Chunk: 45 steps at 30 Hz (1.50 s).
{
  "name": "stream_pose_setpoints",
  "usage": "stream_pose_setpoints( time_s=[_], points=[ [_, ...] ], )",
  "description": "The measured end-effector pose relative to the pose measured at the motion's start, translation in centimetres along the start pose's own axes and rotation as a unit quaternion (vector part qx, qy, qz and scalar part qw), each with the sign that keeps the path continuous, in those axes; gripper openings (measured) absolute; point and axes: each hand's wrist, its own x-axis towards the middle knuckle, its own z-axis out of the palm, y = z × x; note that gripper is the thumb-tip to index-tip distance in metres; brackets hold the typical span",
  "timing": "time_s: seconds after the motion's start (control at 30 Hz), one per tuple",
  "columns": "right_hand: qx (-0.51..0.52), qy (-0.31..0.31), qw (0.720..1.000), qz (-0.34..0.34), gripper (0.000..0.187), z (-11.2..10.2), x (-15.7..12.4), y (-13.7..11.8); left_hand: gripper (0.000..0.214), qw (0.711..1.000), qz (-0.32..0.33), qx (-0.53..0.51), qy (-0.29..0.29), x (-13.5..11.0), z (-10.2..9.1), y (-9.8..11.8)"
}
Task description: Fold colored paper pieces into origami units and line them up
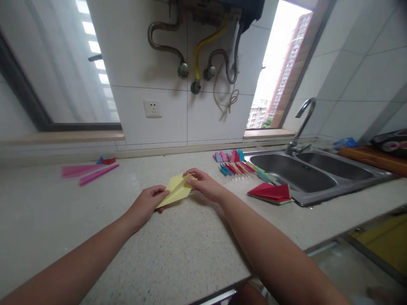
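A folded yellow paper (177, 189) lies on the pale speckled counter (178, 250) in front of me. My left hand (146, 204) pinches its near left corner, fingers closed on the edge. My right hand (204, 183) presses and grips the paper's far right tip with closed fingers. The sheet is folded into a pointed, kite-like shape, slightly lifted between both hands.
Pink folded papers (89, 172) and a small red-blue piece (107, 160) lie at the left. Several coloured folded pieces (234, 163) sit near the steel double sink (313, 174) with its tap (302, 125). A red folded paper (271, 192) rests at the sink's edge. The counter's front edge is close.
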Motion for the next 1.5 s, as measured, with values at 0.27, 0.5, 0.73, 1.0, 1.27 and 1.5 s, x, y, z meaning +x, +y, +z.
stream_pose_setpoints(
  time_s=[0.27, 0.5, 0.73, 1.0, 1.27, 1.5],
  points=[
    [-0.112, 0.004, 0.993, -0.047, 0.026, -0.1, -1.3, -1.4, 0.035, 1.0, 0.004, -0.015, -0.006, -0.3, 0.2, 0.1],
    [-0.17, 0.108, 0.976, -0.085, 0.022, -4.8, -6.8, -6.3, 0.043, 0.998, -0.017, -0.051, -0.027, -0.3, -0.2, -0.4],
    [-0.225, 0.342, 0.908, -0.093, 0.035, -16.1, -17.5, -10.9, 0.036, 0.997, -0.015, 0.017, -0.072, -0.1, -0.1, -0.9],
    [-0.204, 0.423, 0.882, -0.038, 0.039, -22.3, -22.5, -9.3, 0.034, 0.993, -0.014, 0.067, -0.094, -0.2, -0.4, -1.3],
    [-0.2, 0.418, 0.886, -0.019, 0.041, -22.7, -23.0, -7.7, 0.036, 0.992, -0.014, 0.081, -0.096, 0.0, -0.3, -1.2],
    [-0.243, 0.399, 0.884, -0.011, 0.036, -23.4, -23.4, -7.6, 0.037, 0.989, -0.015, 0.096, -0.111, 0.3, -0.7, -1.6]
  ],
)
